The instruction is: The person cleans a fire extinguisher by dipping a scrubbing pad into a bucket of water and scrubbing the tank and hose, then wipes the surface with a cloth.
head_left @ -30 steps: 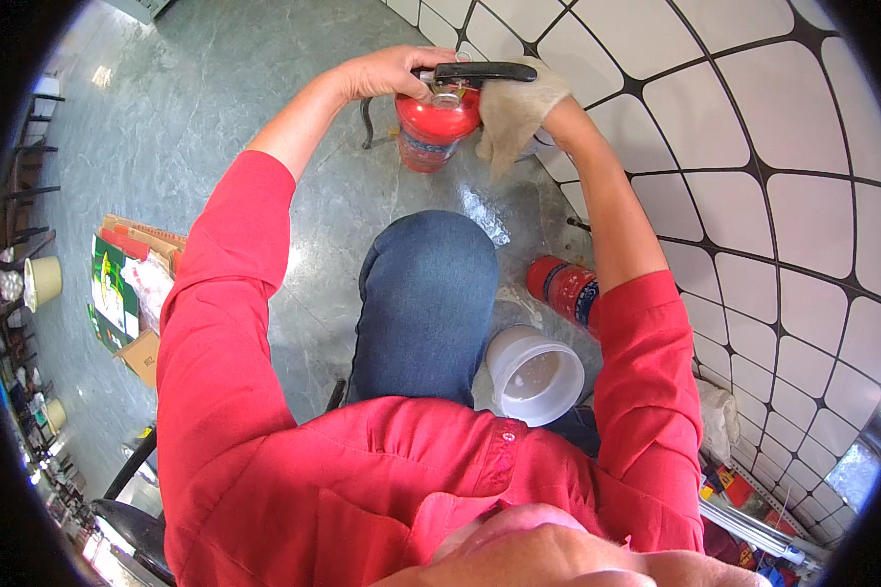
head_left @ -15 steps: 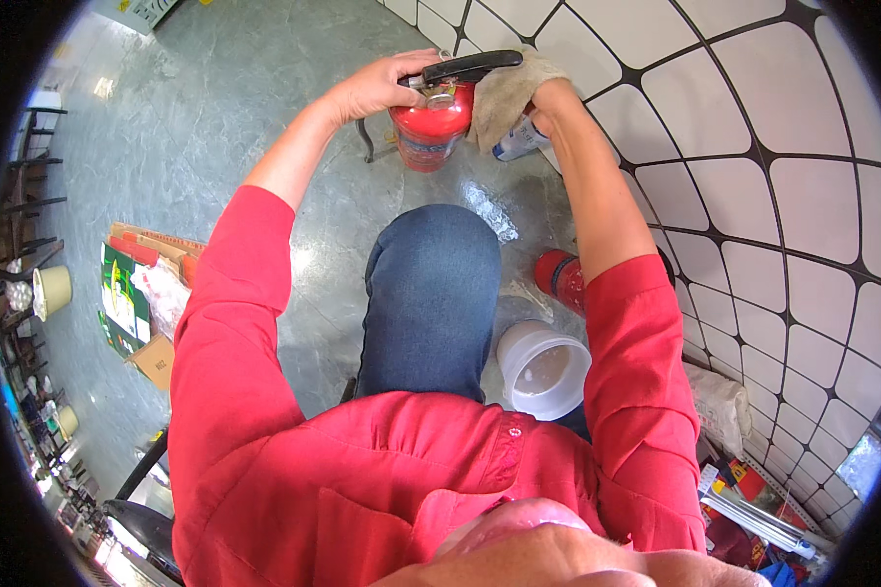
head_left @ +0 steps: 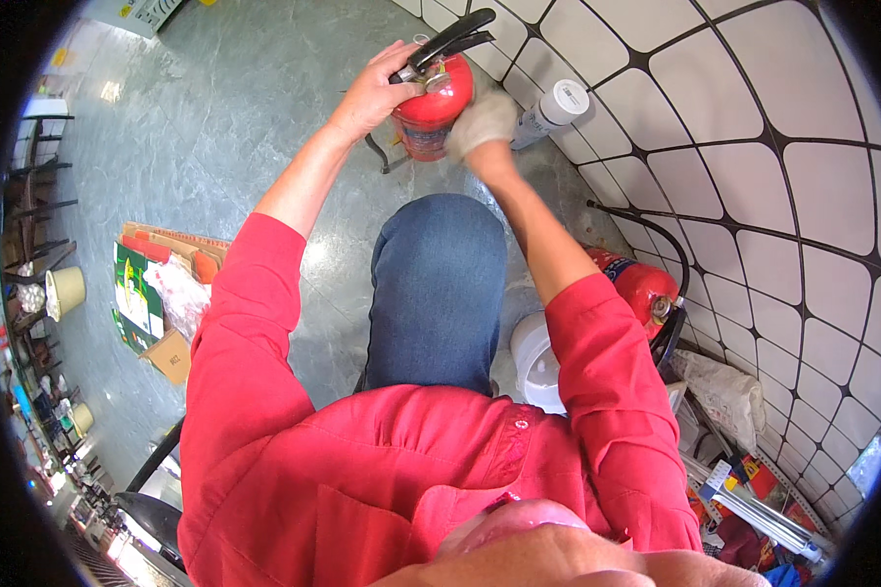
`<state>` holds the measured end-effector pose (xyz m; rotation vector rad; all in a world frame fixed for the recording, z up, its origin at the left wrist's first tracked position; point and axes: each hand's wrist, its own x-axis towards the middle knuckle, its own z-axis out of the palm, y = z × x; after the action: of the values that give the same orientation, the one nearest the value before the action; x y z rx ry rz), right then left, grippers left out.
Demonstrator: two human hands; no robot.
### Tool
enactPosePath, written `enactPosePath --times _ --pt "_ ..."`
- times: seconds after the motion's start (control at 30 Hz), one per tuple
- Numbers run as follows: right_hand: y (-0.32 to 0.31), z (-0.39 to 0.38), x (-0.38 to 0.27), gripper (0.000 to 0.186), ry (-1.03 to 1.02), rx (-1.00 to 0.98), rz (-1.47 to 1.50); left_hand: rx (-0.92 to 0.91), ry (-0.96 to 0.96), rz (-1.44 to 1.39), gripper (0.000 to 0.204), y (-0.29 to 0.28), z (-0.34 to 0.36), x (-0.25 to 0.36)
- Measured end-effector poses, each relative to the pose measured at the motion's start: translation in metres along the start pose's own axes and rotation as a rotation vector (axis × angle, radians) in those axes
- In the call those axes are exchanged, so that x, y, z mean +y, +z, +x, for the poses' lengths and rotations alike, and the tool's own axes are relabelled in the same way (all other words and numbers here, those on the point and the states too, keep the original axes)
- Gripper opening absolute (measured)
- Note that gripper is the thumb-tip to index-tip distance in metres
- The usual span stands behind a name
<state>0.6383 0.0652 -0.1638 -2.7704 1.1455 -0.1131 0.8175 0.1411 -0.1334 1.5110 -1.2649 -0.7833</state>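
A red fire extinguisher [head_left: 439,106] stands on the floor ahead of me, its black handle [head_left: 452,41] tilted up to the right. My left hand [head_left: 372,96] grips it at the neck, just below the handle. Against the extinguisher's right side is my right hand [head_left: 489,147], closed on a beige cloth [head_left: 484,119]; cloth and fingers are smeared by motion. Just right of the cloth, a white bottle [head_left: 548,112] with a white cap is beside the tiled wall.
A second red extinguisher [head_left: 646,292] with a black hose is by the wall, right of my right forearm. A white bucket [head_left: 535,362] stands near my knee, partly behind my sleeve. Flattened cardboard [head_left: 171,354] lies on the left. The tiled wall [head_left: 715,108] bounds the right side.
My right hand has left the bottle and moved left with the cloth to the extinguisher's side. The bottle now stands by the wall. The extinguisher's handle points more upward; my left hand stays on the neck.
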Motion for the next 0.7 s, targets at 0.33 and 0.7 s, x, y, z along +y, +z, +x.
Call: enactPosePath --times 0.33,0.7 --pt "0.082 -0.009 -0.015 0.027 -0.013 0.176 0.814 0.291 0.039 0.044 0.053 0.036 -0.001 0.003" --pt "-0.021 0.029 0.04 0.011 -0.04 0.51 0.428 0.965 0.064 0.2 0.016 0.093 0.08 0.003"
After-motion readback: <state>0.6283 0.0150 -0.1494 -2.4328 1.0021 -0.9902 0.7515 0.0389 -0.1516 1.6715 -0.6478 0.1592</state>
